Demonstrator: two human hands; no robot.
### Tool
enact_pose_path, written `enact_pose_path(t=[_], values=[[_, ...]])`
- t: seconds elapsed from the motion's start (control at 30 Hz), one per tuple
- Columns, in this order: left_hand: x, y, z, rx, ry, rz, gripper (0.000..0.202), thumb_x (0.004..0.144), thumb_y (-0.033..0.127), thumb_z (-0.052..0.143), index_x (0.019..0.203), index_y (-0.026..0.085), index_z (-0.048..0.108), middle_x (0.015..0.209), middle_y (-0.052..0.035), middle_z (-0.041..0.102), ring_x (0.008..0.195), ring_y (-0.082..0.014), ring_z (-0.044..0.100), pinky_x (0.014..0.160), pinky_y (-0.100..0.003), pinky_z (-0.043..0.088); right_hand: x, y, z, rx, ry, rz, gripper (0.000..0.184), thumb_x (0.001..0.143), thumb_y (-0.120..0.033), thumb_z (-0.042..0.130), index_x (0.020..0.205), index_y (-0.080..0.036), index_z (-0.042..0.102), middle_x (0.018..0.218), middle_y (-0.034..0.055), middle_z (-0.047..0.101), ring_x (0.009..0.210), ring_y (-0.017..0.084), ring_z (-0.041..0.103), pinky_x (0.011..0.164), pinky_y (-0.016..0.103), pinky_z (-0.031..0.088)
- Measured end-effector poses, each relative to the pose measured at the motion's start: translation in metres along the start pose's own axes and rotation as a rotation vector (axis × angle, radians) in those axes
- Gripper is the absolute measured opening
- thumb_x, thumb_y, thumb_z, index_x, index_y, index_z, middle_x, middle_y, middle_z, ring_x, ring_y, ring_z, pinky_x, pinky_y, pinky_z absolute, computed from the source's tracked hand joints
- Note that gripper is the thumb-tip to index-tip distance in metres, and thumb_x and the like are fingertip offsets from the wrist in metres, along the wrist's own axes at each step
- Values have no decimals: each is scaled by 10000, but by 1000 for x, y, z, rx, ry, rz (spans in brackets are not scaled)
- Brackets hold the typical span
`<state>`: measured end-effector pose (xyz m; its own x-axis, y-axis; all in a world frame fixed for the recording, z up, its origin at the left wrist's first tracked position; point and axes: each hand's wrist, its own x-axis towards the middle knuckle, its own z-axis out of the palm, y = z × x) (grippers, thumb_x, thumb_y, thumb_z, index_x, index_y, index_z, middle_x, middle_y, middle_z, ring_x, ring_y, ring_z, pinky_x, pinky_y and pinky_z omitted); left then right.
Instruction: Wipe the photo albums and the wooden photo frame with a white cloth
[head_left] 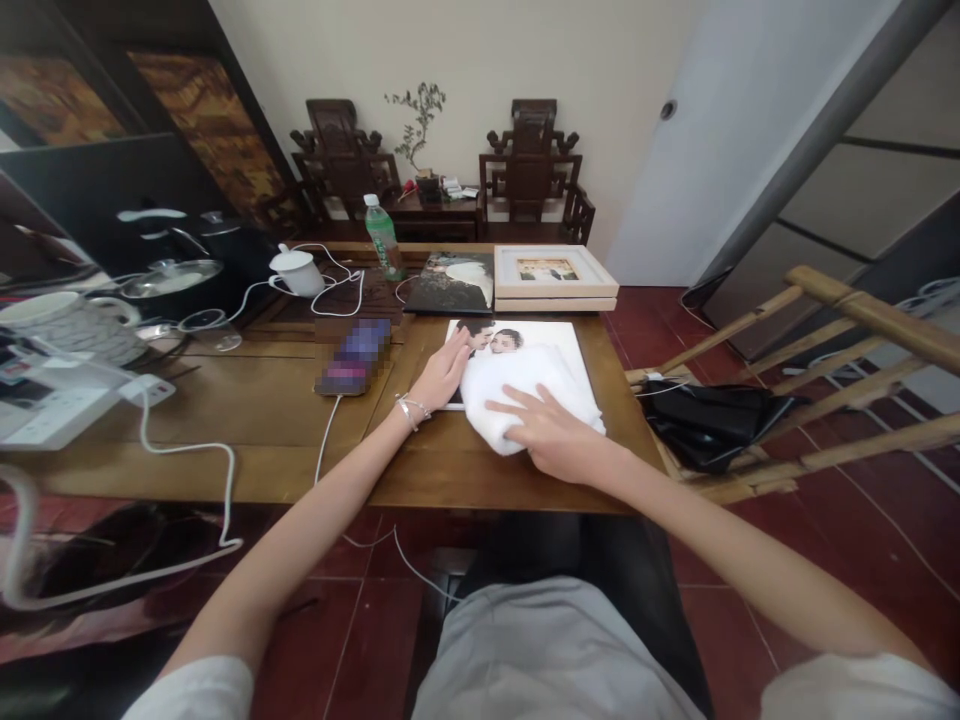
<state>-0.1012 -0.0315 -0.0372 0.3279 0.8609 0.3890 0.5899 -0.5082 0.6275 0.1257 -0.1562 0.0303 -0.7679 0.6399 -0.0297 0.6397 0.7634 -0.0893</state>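
Observation:
A white photo panel point(581, 350) printed with a picture of two people lies flat on the wooden table in front of me. Over its lower middle and front edge rests a folded white towel point(487, 385), hiding much of the print. My right hand point(551, 430) lies on top of the towel with its fingers spread and pressed down. At the panel's left side, my left hand point(448, 368) lies flat with its fingers stretched out, touching the panel's edge. A bracelet point(411, 408) circles my left wrist.
Behind the panel lie framed pictures point(555, 303) and a dark panel point(439, 285). A green-labelled bottle point(383, 238), lidded white cup point(296, 272), phone point(356, 357) and power strip point(56, 405) with cables stand leftward. A bamboo chair point(862, 300) holding a black bag point(709, 420) is rightward.

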Motion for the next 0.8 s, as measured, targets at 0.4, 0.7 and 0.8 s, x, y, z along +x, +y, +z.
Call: enact_pose_path(t=[0.4, 0.7, 0.8], values=[[4, -10, 3, 66, -80, 45, 600, 1021, 495, 245, 1394, 135, 547, 1534, -118, 481, 1472, -247, 373, 1250, -416, 235, 86, 62, -23, 16, 106, 386, 455, 841, -17, 394, 1209, -144, 628, 1227, 198, 646, 1134, 314, 610, 905, 423, 487], [4, -9, -1, 138, -111, 47, 494, 1019, 437, 277, 1113, 160, 675, 1269, -147, 649, 1204, -299, 616, 1108, -442, 444, 151, 57, -38, 59, 67, 174, 402, 860, -58, 457, 1210, -142, 634, 1184, 151, 681, 1016, 253, 636, 794, 297, 456], [3, -8, -2, 139, -119, 72, 472, 1014, 396, 295, 1235, 153, 635, 1364, -141, 609, 1289, -286, 566, 1150, -443, 402, 142, 64, -36, 35, 73, 169, 408, 859, -47, 451, 1211, -136, 635, 1185, 156, 682, 1025, 249, 636, 793, 289, 446]])
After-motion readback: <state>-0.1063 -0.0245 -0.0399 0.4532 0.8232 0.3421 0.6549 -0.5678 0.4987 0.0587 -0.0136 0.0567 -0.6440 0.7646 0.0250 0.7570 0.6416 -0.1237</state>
